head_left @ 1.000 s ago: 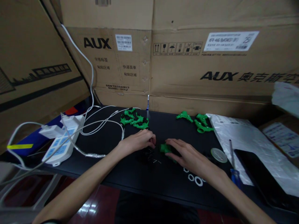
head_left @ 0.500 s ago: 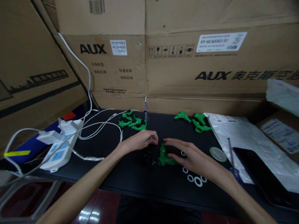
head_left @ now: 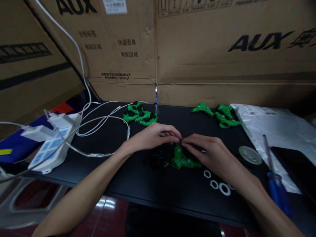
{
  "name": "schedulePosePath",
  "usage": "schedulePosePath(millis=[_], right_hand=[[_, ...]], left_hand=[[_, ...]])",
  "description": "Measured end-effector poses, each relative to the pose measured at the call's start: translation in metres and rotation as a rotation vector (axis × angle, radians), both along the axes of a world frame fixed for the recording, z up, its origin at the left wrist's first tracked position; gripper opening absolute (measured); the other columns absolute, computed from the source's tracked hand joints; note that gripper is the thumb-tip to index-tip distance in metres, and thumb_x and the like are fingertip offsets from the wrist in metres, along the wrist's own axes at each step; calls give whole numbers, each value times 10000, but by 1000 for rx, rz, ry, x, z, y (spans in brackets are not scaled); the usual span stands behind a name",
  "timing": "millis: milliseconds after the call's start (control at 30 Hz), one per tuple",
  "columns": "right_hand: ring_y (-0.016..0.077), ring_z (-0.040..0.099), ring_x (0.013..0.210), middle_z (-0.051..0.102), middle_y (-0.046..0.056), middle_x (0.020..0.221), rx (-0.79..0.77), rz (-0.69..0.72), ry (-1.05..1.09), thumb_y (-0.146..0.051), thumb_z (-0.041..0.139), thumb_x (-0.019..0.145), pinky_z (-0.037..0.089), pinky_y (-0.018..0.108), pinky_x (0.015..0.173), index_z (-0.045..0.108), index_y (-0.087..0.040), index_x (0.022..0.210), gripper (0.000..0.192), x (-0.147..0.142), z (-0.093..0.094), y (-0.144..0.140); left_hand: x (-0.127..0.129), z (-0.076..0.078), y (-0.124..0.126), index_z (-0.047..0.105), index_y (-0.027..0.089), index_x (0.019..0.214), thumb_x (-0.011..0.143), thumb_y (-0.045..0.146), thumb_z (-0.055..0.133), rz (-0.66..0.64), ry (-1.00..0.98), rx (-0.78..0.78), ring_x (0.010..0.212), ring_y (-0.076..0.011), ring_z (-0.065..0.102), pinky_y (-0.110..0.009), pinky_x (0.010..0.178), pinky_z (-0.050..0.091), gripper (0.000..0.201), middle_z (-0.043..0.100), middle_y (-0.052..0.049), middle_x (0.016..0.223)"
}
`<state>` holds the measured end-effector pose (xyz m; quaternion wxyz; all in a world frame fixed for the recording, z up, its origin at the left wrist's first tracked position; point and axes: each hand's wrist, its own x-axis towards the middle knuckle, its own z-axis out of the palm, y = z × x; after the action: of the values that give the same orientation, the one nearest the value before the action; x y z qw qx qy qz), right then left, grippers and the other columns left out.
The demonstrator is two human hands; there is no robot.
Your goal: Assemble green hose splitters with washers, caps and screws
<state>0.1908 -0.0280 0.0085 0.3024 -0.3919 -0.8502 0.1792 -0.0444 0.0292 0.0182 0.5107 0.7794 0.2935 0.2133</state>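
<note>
A green plastic Y-shaped hose fitting lies on the black tabletop in front of me. Just over its upper end, the fingertips of my left hand and my right hand come together. Both hands are closed in a pinch, and whatever sits between the fingertips is too small and hidden to name. To the left of the fitting, small black parts lie in a dark heap, with a few tiny screws beside them. White rings are scattered below my right hand.
More green fittings with black parts are grouped at back left, and plain green ones at back right. A power strip with cables stands left. On the right are a round disc, a screwdriver, a phone and a white bag.
My right hand has gone from spread around the green fitting to a pinch above its upper end. My left hand has moved right to meet it. The view has tilted downward.
</note>
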Motion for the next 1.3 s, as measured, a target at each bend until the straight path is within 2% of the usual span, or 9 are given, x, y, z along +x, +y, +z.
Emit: schedulePosePath(millis=[167,400,500,667,833,933,1100,1200,1300], right_hand=[[150,679,869,719,43,942,64,70,-41,-145,596,971,532,268,780,697,-167,1012,111,-4,-1,-2],[232,631,1067,699,78,1127,96,212,-322,-129,599,953,540,406,923,691,-198,1094,181,-40,3,-9],[246,634,1103,692,74,1159,117,237,-440,-98,609,927,529,450,965,677,-208,1103,219,-51,-4,-8],[228,633,1141,676,68,1234,123,260,-450,-80,577,936,497,452,1036,652,-221,1165,279,-56,-11,-5],[205,678,1027,720,63,1124,86,205,-294,-233,605,960,558,375,907,690,-214,1150,208,-37,12,6],[171,716,883,759,43,1016,-34,57,-164,-279,635,935,581,309,799,729,-215,1106,206,-14,21,14],[177,734,773,782,56,909,-321,-119,108,-426,710,856,613,295,698,751,-196,1016,284,11,12,16],[204,759,828,790,83,928,-490,-135,293,-481,768,796,635,331,771,737,-184,992,358,14,13,12],[209,762,842,789,80,921,-661,-165,413,-455,824,752,630,334,802,737,-180,992,375,16,22,6]], left_hand=[[-10,-1,7,739,184,1088,983,183,575,-20,226,272,921,-146,713,-255,818,513,195,776,-30,1013],[-13,-10,12,745,182,1057,961,208,580,-47,266,306,864,-156,700,-252,753,495,192,768,-32,950],[-16,-11,15,756,175,1023,916,108,536,-60,337,354,790,-141,669,-241,703,463,253,752,-22,872],[-17,-11,18,763,152,1005,820,-5,511,-64,417,374,753,-127,643,-232,683,439,350,738,-27,868],[-18,-6,15,765,157,1016,853,72,604,-69,435,346,715,-120,607,-225,644,421,244,703,-11,819],[-19,-3,15,775,169,1004,884,210,684,-87,439,291,723,-127,618,-227,642,432,156,705,-11,814],[-20,0,14,780,197,1007,896,271,718,-81,369,317,790,-141,646,-249,717,465,147,727,-24,931],[-14,2,7,725,255,1184,827,323,808,-96,196,365,1084,-192,652,-310,955,474,372,703,-31,1185],[-3,2,-3,653,260,1315,752,427,857,-189,147,375,1341,-236,532,-360,1139,373,622,605,-67,1422]])
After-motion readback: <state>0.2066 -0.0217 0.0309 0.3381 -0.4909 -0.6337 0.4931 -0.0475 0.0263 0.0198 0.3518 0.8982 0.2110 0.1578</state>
